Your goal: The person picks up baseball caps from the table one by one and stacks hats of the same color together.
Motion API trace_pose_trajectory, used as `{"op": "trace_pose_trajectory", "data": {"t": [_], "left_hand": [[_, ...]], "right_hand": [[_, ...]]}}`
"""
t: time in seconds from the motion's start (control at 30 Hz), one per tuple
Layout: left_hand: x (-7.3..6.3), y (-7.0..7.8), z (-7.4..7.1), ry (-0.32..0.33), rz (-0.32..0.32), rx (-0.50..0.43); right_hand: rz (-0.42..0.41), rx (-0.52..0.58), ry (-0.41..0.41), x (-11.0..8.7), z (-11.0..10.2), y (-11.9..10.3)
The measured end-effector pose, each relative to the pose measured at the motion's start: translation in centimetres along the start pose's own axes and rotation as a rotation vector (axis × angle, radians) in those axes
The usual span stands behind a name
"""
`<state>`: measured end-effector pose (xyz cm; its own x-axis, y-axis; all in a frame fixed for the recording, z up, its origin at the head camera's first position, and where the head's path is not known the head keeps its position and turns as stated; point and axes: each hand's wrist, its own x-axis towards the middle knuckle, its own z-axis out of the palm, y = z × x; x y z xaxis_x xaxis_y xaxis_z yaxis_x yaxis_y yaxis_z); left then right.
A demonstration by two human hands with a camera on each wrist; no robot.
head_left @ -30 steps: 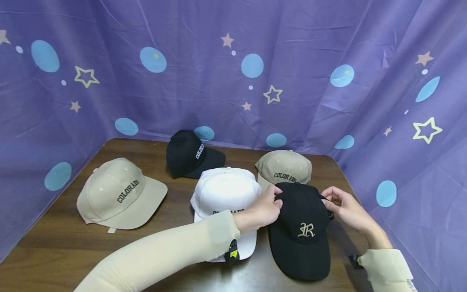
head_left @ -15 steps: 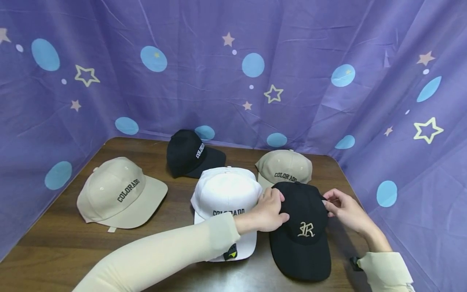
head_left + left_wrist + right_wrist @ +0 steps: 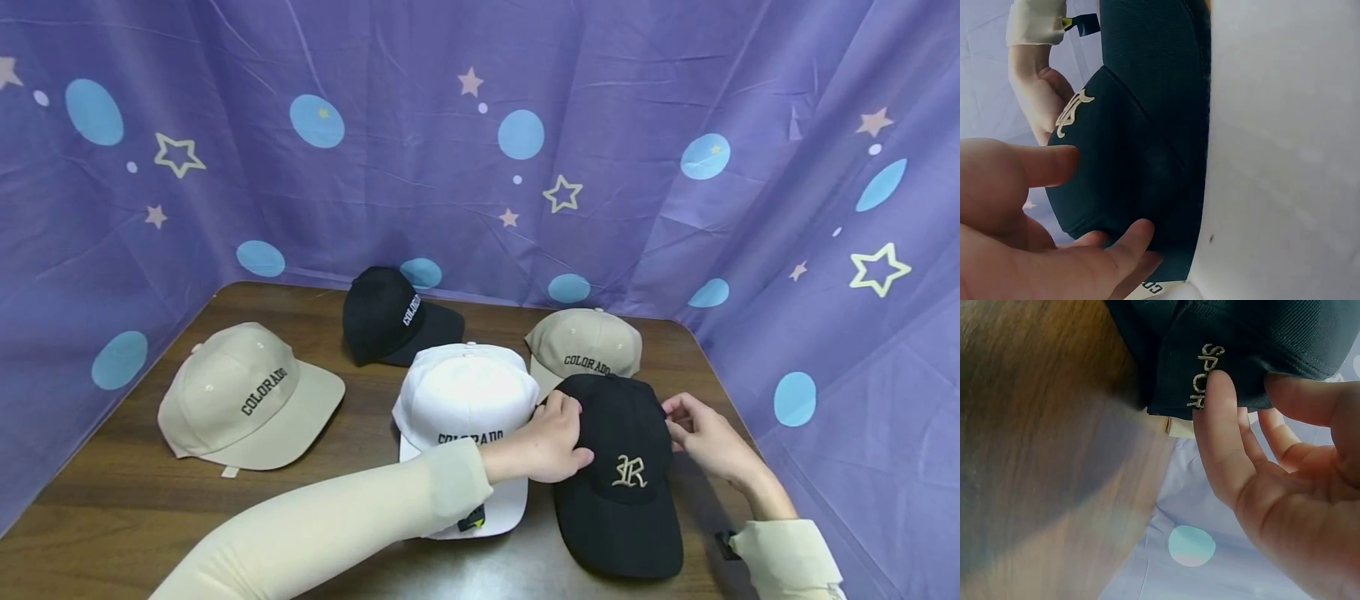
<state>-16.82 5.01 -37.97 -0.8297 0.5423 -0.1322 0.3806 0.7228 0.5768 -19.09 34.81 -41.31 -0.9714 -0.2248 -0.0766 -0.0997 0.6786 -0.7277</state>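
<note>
A black baseball cap (image 3: pixel 626 433) with a gold emblem on its front lies between both hands, its brim toward the person. My left hand (image 3: pixel 551 437) touches the left side of its crown, thumb toward the front and fingers fairly straight; the left wrist view shows these fingers (image 3: pixel 1132 244) along the dark cloth. At the opposite side, my right hand (image 3: pixel 708 437) has its fingertips at the cap's edge. In the right wrist view its forefinger (image 3: pixel 1219 419) lies on gold stitched letters and the thumb rests higher on the crown.
A white cap (image 3: pixel 465 387) stands just left, partly behind the left forearm. Behind the black cap is a beige cap (image 3: pixel 588 342). Another black cap (image 3: pixel 382 317) sits farther back, and a second beige cap (image 3: pixel 240 400) at left. A purple curtain (image 3: pixel 450 167) borders the wooden table (image 3: pixel 97 508).
My left thumb has slid forward and down over the crown's side. My right hand has moved slightly down, and the cloth peak between its fingertips has flattened. The brim has shifted slightly right.
</note>
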Motion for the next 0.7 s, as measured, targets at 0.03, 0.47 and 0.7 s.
{"op": "trace_pose_trajectory", "data": {"t": [0.03,0.47,0.7], "left_hand": [[0.01,-0.04,0.01,0.005,0.004,-0.011],[-0.37,0.42,-0.46,-0.043,0.0,-0.001],[-0.23,0.56,-0.5,-0.098,0.024,0.021]], "right_hand": [[0.003,-0.002,0.004,0.0,0.02,-0.04],[0.024,-0.08,0.028,0.32,0.34,-0.34],[0.014,-0.112,0.092,0.5,0.28,0.29]]}}
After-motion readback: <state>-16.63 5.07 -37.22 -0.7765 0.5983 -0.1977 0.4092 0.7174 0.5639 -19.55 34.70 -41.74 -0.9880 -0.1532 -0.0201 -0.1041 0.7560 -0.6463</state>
